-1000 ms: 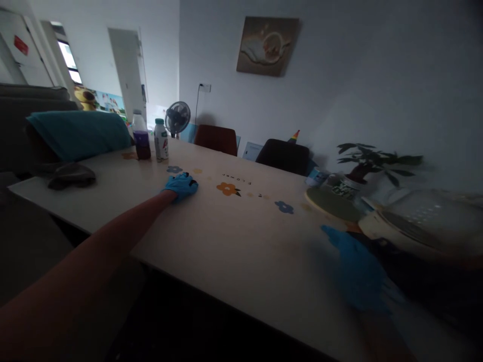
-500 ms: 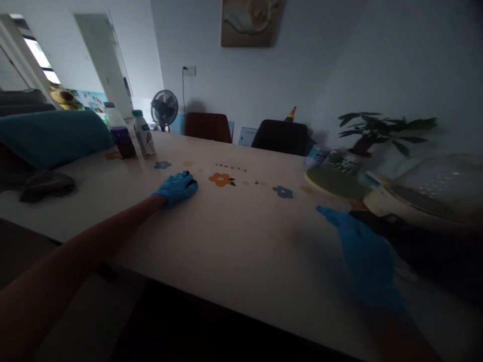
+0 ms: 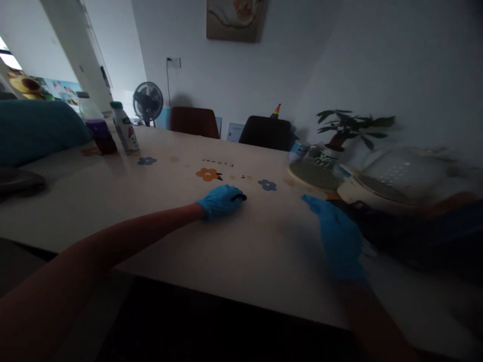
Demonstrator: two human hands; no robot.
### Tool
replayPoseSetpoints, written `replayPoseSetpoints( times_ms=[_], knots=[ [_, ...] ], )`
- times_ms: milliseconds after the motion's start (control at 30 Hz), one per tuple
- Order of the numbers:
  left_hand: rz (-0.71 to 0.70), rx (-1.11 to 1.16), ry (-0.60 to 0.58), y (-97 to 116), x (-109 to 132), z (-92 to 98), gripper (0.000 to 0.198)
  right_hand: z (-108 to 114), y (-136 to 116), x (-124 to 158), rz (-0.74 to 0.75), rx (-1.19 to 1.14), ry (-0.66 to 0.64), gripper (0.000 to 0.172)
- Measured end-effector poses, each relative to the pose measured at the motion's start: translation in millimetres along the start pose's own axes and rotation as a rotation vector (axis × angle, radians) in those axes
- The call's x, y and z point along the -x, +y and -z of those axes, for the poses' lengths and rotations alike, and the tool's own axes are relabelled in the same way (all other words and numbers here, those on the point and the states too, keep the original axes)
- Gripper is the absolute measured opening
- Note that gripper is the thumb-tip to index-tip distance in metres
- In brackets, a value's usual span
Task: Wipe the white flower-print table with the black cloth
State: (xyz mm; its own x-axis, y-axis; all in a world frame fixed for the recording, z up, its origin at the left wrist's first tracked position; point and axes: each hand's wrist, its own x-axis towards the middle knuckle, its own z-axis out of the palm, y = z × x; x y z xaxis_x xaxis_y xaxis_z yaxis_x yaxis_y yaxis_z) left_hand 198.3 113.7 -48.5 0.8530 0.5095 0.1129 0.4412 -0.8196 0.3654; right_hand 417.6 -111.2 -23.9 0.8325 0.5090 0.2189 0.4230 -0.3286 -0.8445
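Inspecting the head view, the sole view on file: both hands wear blue gloves and are over the pale tabletop (image 3: pixel 226 256). At the centre of the frame, the left hand (image 3: pixel 222 202) is down at the surface, fingers curled; a small dark item (image 3: pixel 239 197) shows at the fingertips, and whether it is gripped or merely covered cannot be told. At centre right, the right hand (image 3: pixel 341 246) is blurred, one digit extended toward the upper left; how far the others are spread, and whether they hold anything, cannot be determined. It is just beside a dark bundle (image 3: pixel 403 231), contact unconfirmed. Progress, as judged from the layout: partway at most, with no visible sign of completion. The middle carries the flower print under and around the left hand, while goods stand at both ends: a purple-labelled bottle (image 3: pixel 100 130) and a white bottle (image 3: pixel 125 128) at upper left, a grey cloth (image 3: pixel 20 181) at the left edge, and a plant pot (image 3: pixel 327 157), a round green mat (image 3: pixel 313 176) and a cream vessel (image 3: pixel 372 193) at right. Markings: "FLOWER" lettering (image 3: pixel 218 163) is printed above the orange flower (image 3: pixel 207 174), upside down to the viewer. The white bottle bears red characters, possibly beginning with an A; no brand legible. Lettering on the plant pot and the blue-and-white canister (image 3: pixel 298 150) cannot be read.
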Motion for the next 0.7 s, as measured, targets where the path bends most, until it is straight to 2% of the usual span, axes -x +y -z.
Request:
replayPoseSetpoints(
  times_ms=[100,233,300,367,433,700],
  knots=[
    [-0.206,0.066,-0.008,30.5,1.1,-13.4,0.042,-0.2,-1.9,1.9,0.033,-0.024,0.004,0.053],
    [-0.546,-0.019,-0.026,74.8,4.1,-52.6,0.04,-0.2,6.3,-0.7,0.098,-0.069,0.0,0.055],
    [-0.627,-0.101,-0.032,86.6,-0.1,-69.2,0.045,0.0,12.1,-3.5,0.119,-0.052,0.001,0.057],
    [-0.622,-0.171,-0.048,88.8,-10.4,-77.5,0.048,-0.2,17.4,-5.8,0.152,-0.041,0.011,0.058],
    [-0.585,-0.2,-0.076,83.8,-26.8,-77.7,0.049,-0.5,21.6,-6.8,0.198,-0.049,0.022,0.057],
    [-0.287,-0.187,-0.097,44.6,-126.0,-54.7,0.049,3.4,31.6,-6.4,0.291,0.069,-0.014,0.055]
  ],
)
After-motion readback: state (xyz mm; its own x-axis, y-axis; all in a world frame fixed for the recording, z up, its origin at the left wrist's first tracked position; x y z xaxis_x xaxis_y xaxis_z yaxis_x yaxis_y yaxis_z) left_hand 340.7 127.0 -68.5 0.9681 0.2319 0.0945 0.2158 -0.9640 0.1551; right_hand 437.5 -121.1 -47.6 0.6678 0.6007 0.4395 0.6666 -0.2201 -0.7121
